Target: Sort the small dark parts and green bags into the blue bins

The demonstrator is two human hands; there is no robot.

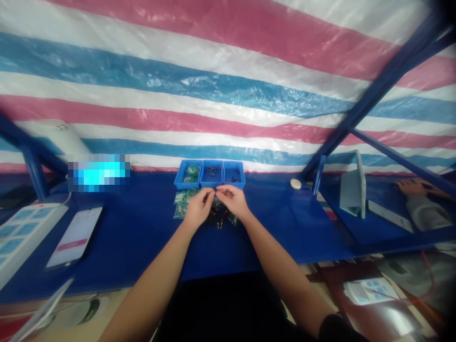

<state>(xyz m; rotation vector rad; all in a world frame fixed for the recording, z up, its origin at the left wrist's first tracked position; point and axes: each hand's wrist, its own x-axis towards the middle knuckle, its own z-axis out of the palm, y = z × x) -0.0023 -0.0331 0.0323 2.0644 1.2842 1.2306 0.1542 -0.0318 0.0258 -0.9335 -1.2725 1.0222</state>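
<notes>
My left hand (pixel 198 206) and my right hand (pixel 233 200) meet fingertip to fingertip just in front of the blue bins. Both are closed in a pinch; what lies between the fingers is too small and dark to make out. Beneath them is a pile of small dark and brass-coloured parts (pixel 218 214), partly hidden by the hands. Small clear plastic bags with greenish contents (pixel 180 210) lie beside my left hand. Behind stand the left blue bin (pixel 177 180) with similar bags, the middle blue bin (pixel 213 183) with small parts, and the right blue bin (pixel 242 176) with a few dark pieces.
On the blue table (pixel 142 237) to the left lie a phone (pixel 75 236) and a white power strip (pixel 33 228). A round beige object (pixel 295 184) sits near the blue frame post (pixel 318 178). At far right, another person's hand (pixel 413 186) rests beyond a grey tablet-like stand (pixel 352 187).
</notes>
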